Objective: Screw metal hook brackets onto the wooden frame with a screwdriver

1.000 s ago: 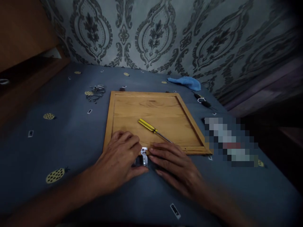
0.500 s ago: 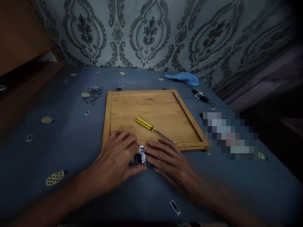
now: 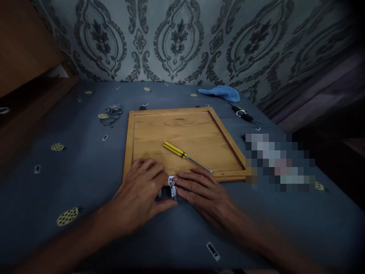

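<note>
While the screwdriver (image 3: 184, 155) lies unmoved, the left hand (image 3: 142, 190) keeps its grip on the hinge (image 3: 172, 188), the outstretched right hand (image 3: 207, 193) steadying it.

A blue-grey sheet (image 3: 85, 163) is printed with yellow pineapples (image 3: 67, 216) and small lettered labels (image 3: 213, 251). On its left side lies a loose tangle of grey cords (image 3: 114, 109), overlapping one pineapple. A crumpled blue cloth (image 3: 222, 93) rests toward the far right edge, and near it sits a dark slender object (image 3: 246, 117) with a pale ring on it. Farther right, something is blurred into pixels. Behind rises a pale backdrop (image 3: 178, 72) with dark ornamental medallions. Brown wooden furniture (image 3: 28, 42) fills the upper left, a whitish curved item (image 3: 3, 110) below it.
</note>
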`<state>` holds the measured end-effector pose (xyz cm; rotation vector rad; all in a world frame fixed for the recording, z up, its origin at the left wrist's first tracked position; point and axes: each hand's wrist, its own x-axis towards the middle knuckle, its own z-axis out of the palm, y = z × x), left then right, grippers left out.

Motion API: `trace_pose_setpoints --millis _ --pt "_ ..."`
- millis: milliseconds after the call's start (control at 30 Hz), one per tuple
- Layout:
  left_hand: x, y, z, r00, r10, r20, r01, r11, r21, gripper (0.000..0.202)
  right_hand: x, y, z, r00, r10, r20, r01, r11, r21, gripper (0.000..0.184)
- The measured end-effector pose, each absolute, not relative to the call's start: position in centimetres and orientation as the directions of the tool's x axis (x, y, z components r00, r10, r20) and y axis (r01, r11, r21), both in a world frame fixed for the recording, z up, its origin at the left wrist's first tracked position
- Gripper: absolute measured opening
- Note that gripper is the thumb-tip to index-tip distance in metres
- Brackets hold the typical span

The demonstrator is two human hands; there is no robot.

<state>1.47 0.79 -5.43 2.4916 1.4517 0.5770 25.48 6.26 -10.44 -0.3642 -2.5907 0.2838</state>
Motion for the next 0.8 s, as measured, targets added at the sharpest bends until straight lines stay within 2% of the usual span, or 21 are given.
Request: trace_pose_setpoints --millis 800 --pt "1.5 0.68 -5.4 0.442 0.866 0.233 0.795 -0.499 0.345 0.033 24.87 5.95 -9.7 -0.833 0.281 0.478 0.208 0.957 -0.2 0.033"
